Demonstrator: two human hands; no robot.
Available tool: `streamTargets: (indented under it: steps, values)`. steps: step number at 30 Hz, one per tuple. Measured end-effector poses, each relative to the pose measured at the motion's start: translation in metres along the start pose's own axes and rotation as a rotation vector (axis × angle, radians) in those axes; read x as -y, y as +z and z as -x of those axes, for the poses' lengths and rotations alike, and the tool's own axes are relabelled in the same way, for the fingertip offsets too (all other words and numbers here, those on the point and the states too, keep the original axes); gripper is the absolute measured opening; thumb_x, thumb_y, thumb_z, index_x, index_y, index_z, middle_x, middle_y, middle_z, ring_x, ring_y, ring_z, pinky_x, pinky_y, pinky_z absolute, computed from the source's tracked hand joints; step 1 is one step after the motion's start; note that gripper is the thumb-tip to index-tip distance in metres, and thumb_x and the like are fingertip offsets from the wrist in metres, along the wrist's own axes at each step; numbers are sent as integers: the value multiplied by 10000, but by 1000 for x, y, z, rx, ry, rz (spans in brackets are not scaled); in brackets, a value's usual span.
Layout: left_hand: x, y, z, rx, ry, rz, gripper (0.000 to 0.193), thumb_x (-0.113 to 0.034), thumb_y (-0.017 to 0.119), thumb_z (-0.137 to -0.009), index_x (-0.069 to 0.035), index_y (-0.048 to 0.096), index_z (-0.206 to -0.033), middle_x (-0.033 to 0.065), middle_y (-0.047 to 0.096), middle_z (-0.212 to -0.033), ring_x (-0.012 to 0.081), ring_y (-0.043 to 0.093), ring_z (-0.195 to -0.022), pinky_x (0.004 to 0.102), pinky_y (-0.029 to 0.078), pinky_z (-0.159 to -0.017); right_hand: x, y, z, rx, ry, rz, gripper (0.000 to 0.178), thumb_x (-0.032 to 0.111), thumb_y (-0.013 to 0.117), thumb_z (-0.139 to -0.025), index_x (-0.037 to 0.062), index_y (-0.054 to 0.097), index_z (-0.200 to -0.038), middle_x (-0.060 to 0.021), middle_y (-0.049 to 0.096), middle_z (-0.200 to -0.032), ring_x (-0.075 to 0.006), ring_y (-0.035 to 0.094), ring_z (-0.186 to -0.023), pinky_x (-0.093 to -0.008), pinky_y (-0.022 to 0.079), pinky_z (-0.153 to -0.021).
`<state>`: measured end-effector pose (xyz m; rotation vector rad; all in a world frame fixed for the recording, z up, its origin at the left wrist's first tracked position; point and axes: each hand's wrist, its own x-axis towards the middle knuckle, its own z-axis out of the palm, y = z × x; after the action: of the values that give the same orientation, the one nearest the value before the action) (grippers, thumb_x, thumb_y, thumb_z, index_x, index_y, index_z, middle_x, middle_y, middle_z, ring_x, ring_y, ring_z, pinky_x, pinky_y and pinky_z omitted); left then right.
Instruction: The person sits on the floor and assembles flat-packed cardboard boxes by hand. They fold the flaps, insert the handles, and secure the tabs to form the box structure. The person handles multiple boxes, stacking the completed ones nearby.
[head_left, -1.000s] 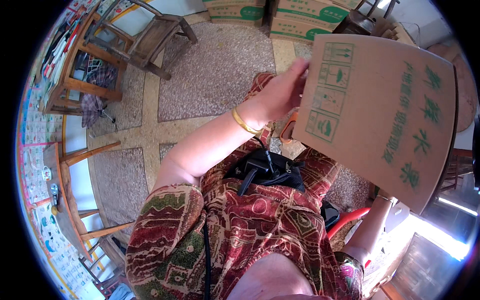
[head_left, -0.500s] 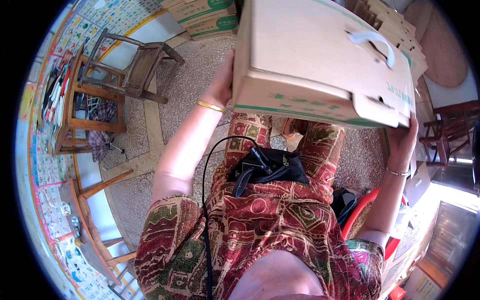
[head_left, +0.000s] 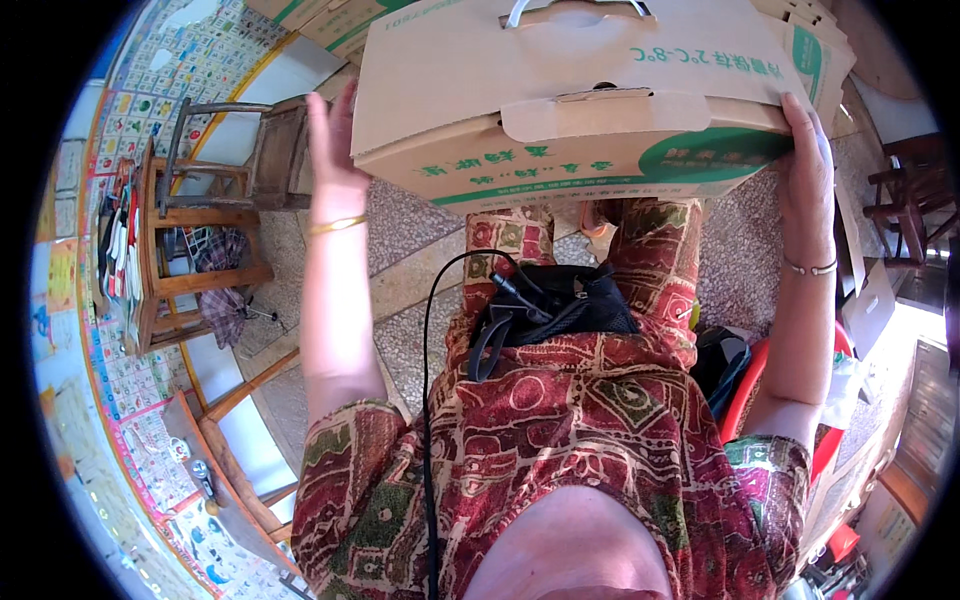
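Observation:
A tan cardboard box [head_left: 440, 95] with green bands and a white plastic handle [head_left: 580, 8] spans the space in front of me, held between my two hands. Its lid is down, and a tab flap [head_left: 605, 118] lies over the front edge. My left hand [head_left: 335, 145] presses against the box's left end, thumb raised and some fingers hidden behind the cardboard. At the opposite end, my right hand [head_left: 808, 165] grips the right front corner, its thumb on the lid edge. The box's underside cannot be seen.
Green-and-tan boxes [head_left: 345, 35] are stacked beyond at far left; more cardboard [head_left: 825, 60] stands at far right. A wooden chair [head_left: 280, 150] and a shelf [head_left: 215, 215] line the left wall. By my right side is a red-rimmed seat [head_left: 742, 395]. A black cable [head_left: 428, 400] hangs along my body.
The box has swung round so its front long side now faces me more squarely, and it has shifted left. My left hand moved left and my right hand moved up with it.

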<state>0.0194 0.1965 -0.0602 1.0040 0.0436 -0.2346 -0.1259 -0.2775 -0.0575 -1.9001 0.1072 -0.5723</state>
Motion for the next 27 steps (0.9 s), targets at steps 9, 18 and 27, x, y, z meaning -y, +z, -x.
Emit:
streamTargets:
  steps: [9, 18, 27]
  values:
    - [-11, 33, 14, 342, 180, -411, 673, -302, 559, -975, -54, 281, -1535, 138, 399, -1516, 251, 414, -1383, 389, 350, -1135, 76, 3, -5, -60, -500, 610, 280, 153, 481, -1009, 33, 648, -1198, -105, 633, -1147, -184, 614, -1031, -284, 469, -906]
    - [92, 0, -54, 380, -334, 41, 659, -516, 491, -986, -87, 387, -1475, 134, 510, -1427, 295, 499, -1301, 478, 424, -1065, 220, 75, 12, -132, -985, 674, 468, 224, 680, -777, 74, 647, -1219, -219, 611, -1238, -347, 614, -1101, -469, 506, -943]
    - [134, -9, -46, 376, -500, 278, 701, -592, 464, -969, -91, 414, -1457, 142, 521, -1415, 309, 521, -1278, 515, 438, -1037, 225, 150, 61, 220, -1206, 656, 399, 216, 588, -759, 3, 666, -1086, -265, 624, -1220, -414, 568, -1182, -519, 452, -1040]
